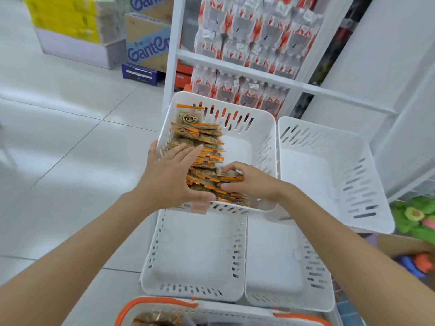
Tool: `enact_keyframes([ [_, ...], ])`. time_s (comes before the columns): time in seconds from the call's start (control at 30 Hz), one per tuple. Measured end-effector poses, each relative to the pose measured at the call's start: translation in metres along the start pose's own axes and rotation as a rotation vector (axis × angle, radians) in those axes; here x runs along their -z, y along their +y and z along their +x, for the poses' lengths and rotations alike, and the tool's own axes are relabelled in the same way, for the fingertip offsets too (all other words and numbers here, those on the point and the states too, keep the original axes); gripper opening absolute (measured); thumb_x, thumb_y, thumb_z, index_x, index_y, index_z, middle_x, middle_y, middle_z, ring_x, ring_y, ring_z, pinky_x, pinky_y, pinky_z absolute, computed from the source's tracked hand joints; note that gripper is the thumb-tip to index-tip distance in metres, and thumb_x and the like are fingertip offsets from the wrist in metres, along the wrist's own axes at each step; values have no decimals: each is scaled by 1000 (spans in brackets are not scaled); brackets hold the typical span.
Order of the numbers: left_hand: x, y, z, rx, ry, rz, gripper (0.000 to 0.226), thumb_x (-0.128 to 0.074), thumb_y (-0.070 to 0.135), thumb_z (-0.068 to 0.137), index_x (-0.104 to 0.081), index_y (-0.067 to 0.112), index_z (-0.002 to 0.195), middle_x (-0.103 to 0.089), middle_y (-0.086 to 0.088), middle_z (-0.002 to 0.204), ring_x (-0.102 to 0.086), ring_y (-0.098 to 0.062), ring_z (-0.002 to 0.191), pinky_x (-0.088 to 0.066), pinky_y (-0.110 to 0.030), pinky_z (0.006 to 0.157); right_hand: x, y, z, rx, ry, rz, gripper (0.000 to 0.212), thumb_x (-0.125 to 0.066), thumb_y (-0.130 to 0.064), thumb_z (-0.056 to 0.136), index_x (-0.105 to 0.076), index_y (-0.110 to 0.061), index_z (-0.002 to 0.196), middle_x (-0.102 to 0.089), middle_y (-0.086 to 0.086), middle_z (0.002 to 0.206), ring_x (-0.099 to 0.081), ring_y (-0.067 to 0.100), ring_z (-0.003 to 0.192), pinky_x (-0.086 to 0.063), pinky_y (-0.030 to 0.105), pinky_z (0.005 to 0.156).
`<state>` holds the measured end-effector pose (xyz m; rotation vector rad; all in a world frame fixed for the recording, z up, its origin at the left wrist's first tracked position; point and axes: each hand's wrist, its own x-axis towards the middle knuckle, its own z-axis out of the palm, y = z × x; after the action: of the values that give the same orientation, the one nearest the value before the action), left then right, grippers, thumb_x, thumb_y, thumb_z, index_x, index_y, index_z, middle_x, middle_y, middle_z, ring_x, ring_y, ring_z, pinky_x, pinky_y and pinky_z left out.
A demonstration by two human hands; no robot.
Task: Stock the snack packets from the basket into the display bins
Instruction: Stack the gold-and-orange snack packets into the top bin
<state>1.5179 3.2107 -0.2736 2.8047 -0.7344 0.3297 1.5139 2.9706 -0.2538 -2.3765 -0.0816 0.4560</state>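
from the head view we look down at a white display bin (226, 103), the top left one in a group of four. the snack packets (208, 147) stand in it in one long row, leaning on each other like tipped books. the row hugs the left wall of the bin and runs from the near wall toward the far wall, so its long way points away from us. the right half of the bin floor is bare. the left hand (174, 175) lies flat on the near and middle part of the row. its fingers are straight and spread, and they press the packets without wrapping round anything. the right hand (251, 183) is at the near end of the row, on its right side. its curled fingers (231, 167) and thumb pinch a small bunch of packets there. so the row sits between the two hands, and the right hand is closer to the loose end. we think the step is to tuck this bunch in and square up the row. the other three bins (306, 175) look bare inside. the basket (150, 304) with orange handles is at the very bottom, close to us, with more packets in it. so we judge the job is only begun, and the next reach goes back toward us.
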Motion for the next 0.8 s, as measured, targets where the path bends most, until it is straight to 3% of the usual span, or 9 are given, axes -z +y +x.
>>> enact_keyframes([
  [0.2, 1, 1, -1, 10, 3, -43, 128, -13, 104, 50, -14, 30, 155, -32, 10, 157, -20, -8, 147, 7, -60, 117, 0, -3, -18, -77, -102, 71, 69, -73, -46, 84, -38, -34, 142, -46, -9, 138, -56, 11, 115, -50, 29, 95],
  [0.3, 3, 0, -2, 23, -23, -61, 128, -17, 104, 50, -16, 31, 155, -34, 8, 156, -23, -10, 147, 9, -59, 118, -7, -7, -24, -29, -52, 79, 73, -75, -46, 82, -37, -36, 144, -42, -4, 146, -52, 13, 124, -45, 34, 105],
  [0.37, 8, 3, -5, 45, -33, -112, 123, -28, 102, 52, -19, 32, 154, -35, 7, 156, -24, -11, 147, 8, -59, 118, -6, -12, -32, -21, 35, -23, 77, -73, -50, 83, -33, -37, 148, -30, -3, 155, -39, 18, 137, -35, 36, 113],
  [0.43, 12, 11, -14, 86, 10, -194, 109, -50, 91, 62, -28, 32, 151, -40, 7, 152, -29, -14, 144, 1, -59, 118, -7, -20, -47, 24, 170, -100, 74, -70, -46, 86, -33, -32, 149, -26, -2, 156, -32, 19, 141, -30, 34, 112],
  [0.5, 16, 18, -30, 119, 126, -301, 86, -67, 73, 70, -44, 31, 142, -53, 6, 140, -44, -17, 132, -19, -52, 114, -12, -29, -66, 97, 328, -86, 66, -71, -37, 88, -40, -27, 145, -32, 1, 152, -35, 18, 138, -31, 33, 111],
  [0.57, 20, 28, -55, 114, 208, -425, 67, -75, 60, 71, -58, 27, 127, -65, 7, 120, -57, -16, 112, -40, -39, 98, -25, -36, -91, 164, 449, -25, 56, -70, -28, 87, -47, -24, 139, -41, 1, 144, -42, 16, 130, -39, 33, 107],
  [0.67, 21, 50, -104, 78, 200, -437, 48, -78, 47, 76, -62, 26, 117, -65, 13, 104, -59, -11, 95, -48, -35, 83, -61, -36, -132, 258, 575, -4, 47, -70, -17, 84, -56, -18, 129, -50, -1, 123, -53, 14, 109, -42, 23, 87],
  [0.73, 14, 62, -143, 129, 106, -484, 49, -76, 43, 80, -60, 25, 123, -60, 13, 106, -55, -8, 92, -47, -31, 83, -93, -27, -158, 261, 549, 27, 44, -70, -17, 84, -57, -20, 126, -50, -3, 118, -52, 12, 101, -42, 22, 82],
  [0.8, 1, 69, -181, 216, 10, -548, 51, -75, 44, 81, -57, 24, 125, -58, 11, 109, -56, -10, 94, -47, -28, 83, -130, -8, -181, 198, 423, 30, 44, -68, -22, 87, -55, -22, 129, -49, -4, 126, -50, 10, 104, -46, 26, 85],
])
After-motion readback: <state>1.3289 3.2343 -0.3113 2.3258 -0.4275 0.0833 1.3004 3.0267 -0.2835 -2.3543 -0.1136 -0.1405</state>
